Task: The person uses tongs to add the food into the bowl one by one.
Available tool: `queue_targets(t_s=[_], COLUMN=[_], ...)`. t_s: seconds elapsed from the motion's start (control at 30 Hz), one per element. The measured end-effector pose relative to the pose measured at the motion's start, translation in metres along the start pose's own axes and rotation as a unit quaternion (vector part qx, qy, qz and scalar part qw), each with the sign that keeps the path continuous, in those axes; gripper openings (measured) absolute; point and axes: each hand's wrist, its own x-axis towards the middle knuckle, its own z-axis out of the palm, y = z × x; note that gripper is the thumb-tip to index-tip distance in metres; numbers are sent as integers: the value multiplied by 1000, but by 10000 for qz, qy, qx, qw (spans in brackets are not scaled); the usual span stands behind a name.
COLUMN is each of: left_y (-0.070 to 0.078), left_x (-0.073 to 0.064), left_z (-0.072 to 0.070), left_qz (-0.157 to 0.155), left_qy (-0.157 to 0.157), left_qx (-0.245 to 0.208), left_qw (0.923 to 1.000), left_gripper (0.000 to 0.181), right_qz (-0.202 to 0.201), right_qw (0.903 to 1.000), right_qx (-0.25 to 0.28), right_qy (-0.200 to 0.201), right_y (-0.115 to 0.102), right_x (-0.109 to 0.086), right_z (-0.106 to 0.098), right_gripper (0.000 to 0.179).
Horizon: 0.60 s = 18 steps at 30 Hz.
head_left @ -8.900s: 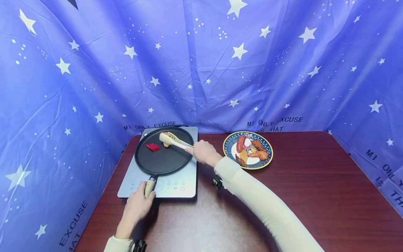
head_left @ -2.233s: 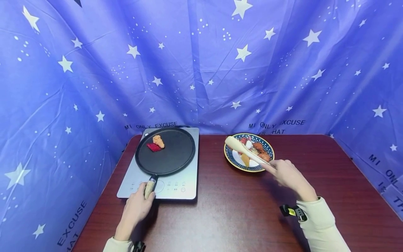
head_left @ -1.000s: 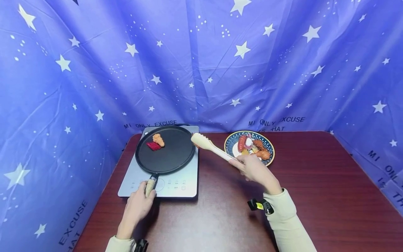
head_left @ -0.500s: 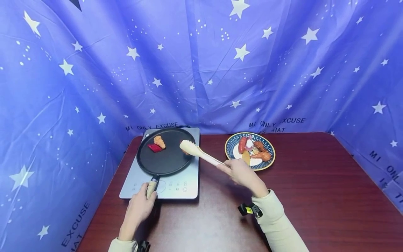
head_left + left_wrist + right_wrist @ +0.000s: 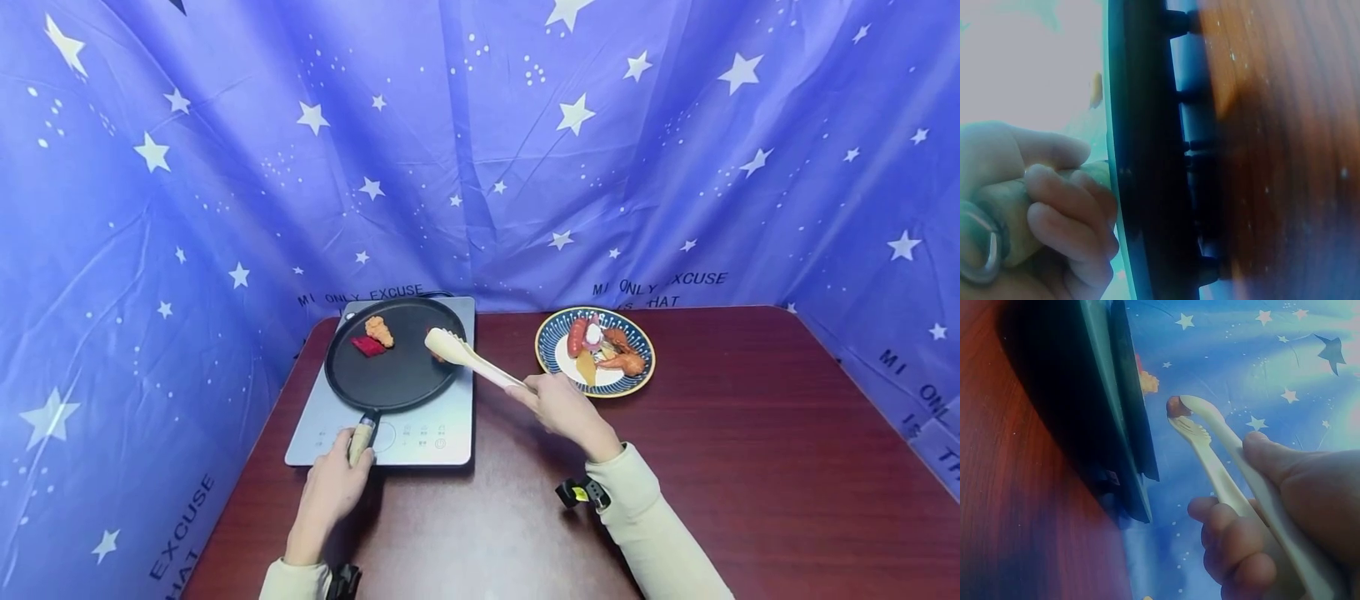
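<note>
My left hand (image 5: pixel 334 479) grips the wooden handle (image 5: pixel 361 442) of a round black frying pan (image 5: pixel 397 379); the left wrist view shows its fingers curled round the handle (image 5: pixel 1013 219). My right hand (image 5: pixel 561 410) holds cream-coloured tongs (image 5: pixel 472 360) over the pan's right side. Between the tong tips sits a small reddish-brown food piece (image 5: pixel 1177 406), mostly hidden behind the tongs in the head view. On the pan's upper left lie a golden fried piece (image 5: pixel 379 332) and a dark red piece (image 5: pixel 367 346), close together.
The pan stands on a silver induction cooker (image 5: pixel 442 454). To the right, a blue-patterned plate (image 5: pixel 551 337) holds a sausage (image 5: pixel 577 336), a drumstick (image 5: pixel 624 364), a yellow slice (image 5: pixel 587 367) and other food. A starry blue curtain (image 5: pixel 480 167) borders the dark red table (image 5: pixel 750 433).
The golden piece was released beside the red one. The tongs went to the plate, picked up the brown piece and came left over the pan. My left hand kept its grip.
</note>
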Motion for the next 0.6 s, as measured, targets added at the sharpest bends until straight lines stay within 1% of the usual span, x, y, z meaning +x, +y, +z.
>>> queue_targets(t_s=[0.13, 0.27, 0.43, 0.6], left_y=[0, 0, 1, 1], left_x=[1, 1, 0, 0], left_z=[-1, -1, -1, -1], left_qz=[33, -4, -37, -19], left_qy=[12, -18, -26, -6], left_qx=[8, -20, 9, -1], left_qw=[10000, 10000, 10000, 10000], left_gripper=[41, 41, 41, 40], right_qz=[75, 108, 37, 105], right_qw=[10000, 9998, 9995, 9982], right_qx=[-8, -98, -291, -546], right_qy=[-65, -97, -110, -231], right_y=[1, 1, -1, -5], right_x=[3, 6, 14, 21], right_z=[1, 2, 1, -2], right_gripper=[40, 40, 39, 41])
